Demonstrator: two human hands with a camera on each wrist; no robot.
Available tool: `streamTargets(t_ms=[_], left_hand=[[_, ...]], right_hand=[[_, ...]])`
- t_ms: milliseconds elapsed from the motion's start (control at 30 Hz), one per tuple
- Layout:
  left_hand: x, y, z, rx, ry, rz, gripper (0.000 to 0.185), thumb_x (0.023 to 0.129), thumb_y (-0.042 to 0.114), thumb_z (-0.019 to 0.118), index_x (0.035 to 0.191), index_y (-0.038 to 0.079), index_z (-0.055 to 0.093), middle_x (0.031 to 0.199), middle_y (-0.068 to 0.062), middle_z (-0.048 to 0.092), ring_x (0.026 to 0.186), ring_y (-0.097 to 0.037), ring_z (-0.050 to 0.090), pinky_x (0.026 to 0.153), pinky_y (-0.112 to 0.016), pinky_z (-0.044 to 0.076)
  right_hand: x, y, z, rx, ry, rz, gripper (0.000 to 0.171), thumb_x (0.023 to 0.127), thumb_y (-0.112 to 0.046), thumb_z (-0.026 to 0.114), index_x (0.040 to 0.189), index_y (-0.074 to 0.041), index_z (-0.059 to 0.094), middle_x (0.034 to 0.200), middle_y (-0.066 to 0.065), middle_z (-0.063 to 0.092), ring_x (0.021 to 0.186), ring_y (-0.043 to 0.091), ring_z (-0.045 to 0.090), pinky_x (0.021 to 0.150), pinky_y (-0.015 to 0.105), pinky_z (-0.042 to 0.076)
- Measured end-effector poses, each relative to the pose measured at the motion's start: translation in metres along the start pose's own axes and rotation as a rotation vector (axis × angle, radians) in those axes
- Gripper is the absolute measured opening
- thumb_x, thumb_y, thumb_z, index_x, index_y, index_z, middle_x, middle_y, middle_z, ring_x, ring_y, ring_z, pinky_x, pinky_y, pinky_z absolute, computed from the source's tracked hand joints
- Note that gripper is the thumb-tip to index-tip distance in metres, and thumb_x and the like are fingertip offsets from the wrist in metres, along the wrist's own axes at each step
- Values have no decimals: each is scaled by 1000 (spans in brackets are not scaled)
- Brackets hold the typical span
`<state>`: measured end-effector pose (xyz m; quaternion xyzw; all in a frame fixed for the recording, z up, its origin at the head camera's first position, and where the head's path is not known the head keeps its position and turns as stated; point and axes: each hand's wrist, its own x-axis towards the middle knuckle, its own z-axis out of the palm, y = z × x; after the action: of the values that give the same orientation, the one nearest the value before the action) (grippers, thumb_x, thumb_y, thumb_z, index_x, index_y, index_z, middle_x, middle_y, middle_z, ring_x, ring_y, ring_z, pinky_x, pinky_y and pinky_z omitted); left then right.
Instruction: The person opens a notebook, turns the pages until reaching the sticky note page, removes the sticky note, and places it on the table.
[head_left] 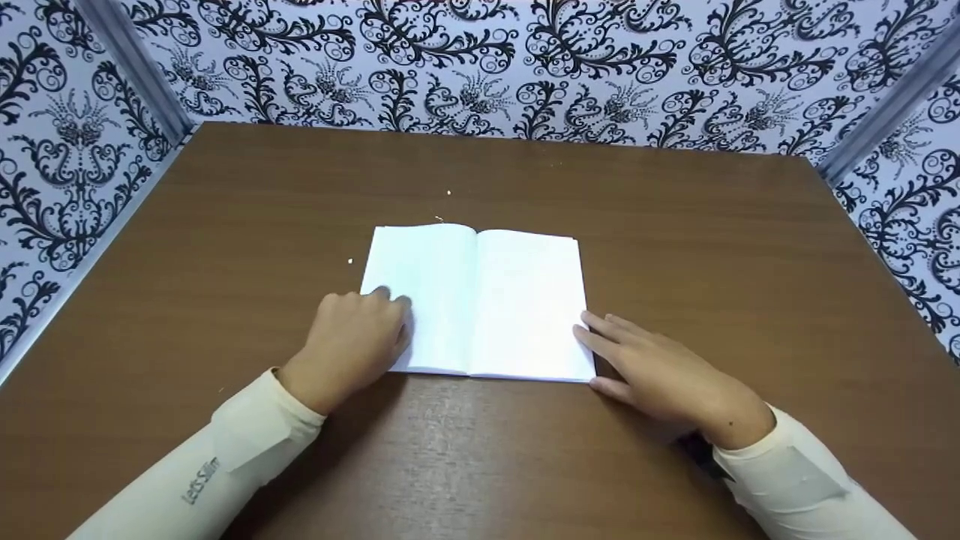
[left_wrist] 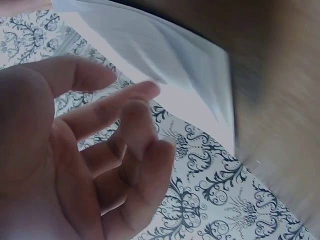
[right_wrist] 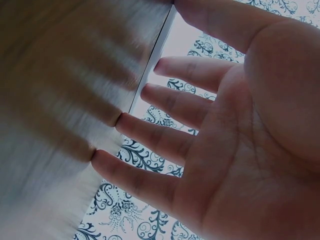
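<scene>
Fingers of the left hand lie loosely bent on the book, over the lower part of its left page at about 8 o'clock from the spine; they grip nothing. From the left wrist the same fingers show relaxed and slightly curled, apart from each other, with the white pages above them.

Over at 4 o'clock, the right hand lies flat, fingers straight and spread. Their tips touch the lower right corner of the right page, and the thumb rests just below the book's bottom edge. From the right wrist the fingers are straight and fanned, tips against the blurred surface, holding nothing.

Open and flat, the book sits at the middle of the brown table. Patterned walls in black and white stand at 12, 9 and 3 o'clock. Both arms wear cream sleeves.
</scene>
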<state>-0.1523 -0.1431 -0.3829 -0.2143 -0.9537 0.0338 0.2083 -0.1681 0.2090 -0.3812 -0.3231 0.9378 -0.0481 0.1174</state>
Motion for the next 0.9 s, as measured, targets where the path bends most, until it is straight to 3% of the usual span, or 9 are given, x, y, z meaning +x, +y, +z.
streamTargets(t_ms=[167,333,700,900], left_hand=[[11,10,3,-5,58,9,21,87,16,66,68,7,62,62,-7,55,45,-21,48,37,-38,37],[21,24,3,8,61,24,19,87,21,66,76,7,68,69,-9,61,55,-24,58,40,-40,45],[41,60,7,13,106,99,20,87,27,68,79,9,69,75,-8,66,58,-24,62,46,-39,48],[49,75,11,-7,86,132,19,89,26,65,82,9,72,79,-7,68,60,-23,64,47,-37,51]], right_hand=[[0,0,0,-3,6,-6,63,99,-30,61,153,-8,38,162,16,32,146,43,34,109,63,37],[0,0,0,1,5,-9,63,99,-29,61,154,-7,38,162,16,32,146,43,34,110,62,36],[0,0,0,-13,11,-12,65,98,-29,63,153,-6,38,161,16,34,145,43,36,108,62,39],[-1,0,0,-17,22,-17,64,98,-29,63,152,-6,40,160,16,36,144,44,37,107,63,40]])
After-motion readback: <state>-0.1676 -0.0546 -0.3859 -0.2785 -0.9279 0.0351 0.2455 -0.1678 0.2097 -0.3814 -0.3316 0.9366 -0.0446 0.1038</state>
